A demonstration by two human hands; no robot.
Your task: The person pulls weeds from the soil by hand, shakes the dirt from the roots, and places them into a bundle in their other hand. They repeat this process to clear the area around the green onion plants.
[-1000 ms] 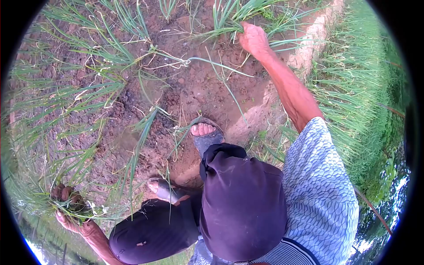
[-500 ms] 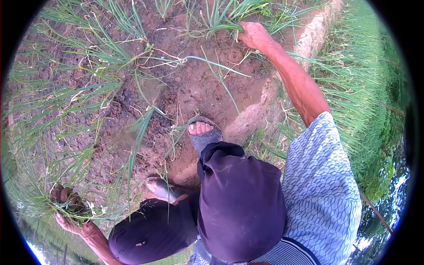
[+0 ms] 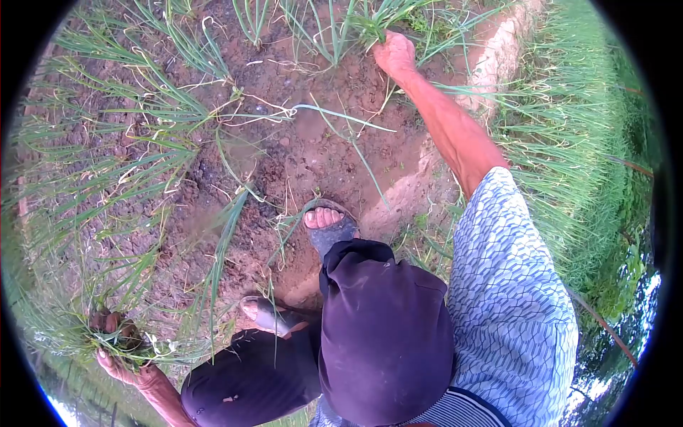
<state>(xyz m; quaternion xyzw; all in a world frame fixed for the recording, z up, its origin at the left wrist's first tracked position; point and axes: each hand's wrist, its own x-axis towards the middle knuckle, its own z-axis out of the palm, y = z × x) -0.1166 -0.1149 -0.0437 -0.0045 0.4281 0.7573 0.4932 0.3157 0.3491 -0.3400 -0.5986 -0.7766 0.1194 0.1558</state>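
My right hand (image 3: 395, 55) is closed around a tuft of green grass (image 3: 371, 30) near the top of the view, among the leaves of onion plants (image 3: 334, 35). The roots of this tuft are hidden. At the lower left, my left hand (image 3: 126, 366) is wrapped round a bunch of pulled grass (image 3: 67, 334), its fingers dark with soil. Thin blades and a few small white bits stick out of that bunch. Between the hands, onion plants with long, partly drooping leaves (image 3: 228, 220) grow from the damp soil (image 3: 306, 156).
My sandalled feet (image 3: 329, 222) stand on the soil, knees bent in dark trousers (image 3: 388, 327). A raised earth ridge (image 3: 491, 64) runs along the right, with a dense green crop (image 3: 548, 164) beyond it. More onion plants (image 3: 142, 164) fill the left side.
My right hand has shifted slightly left and up, still gripping the grass. My left hand has moved a little right and down with its bunch. The view has shifted slightly.
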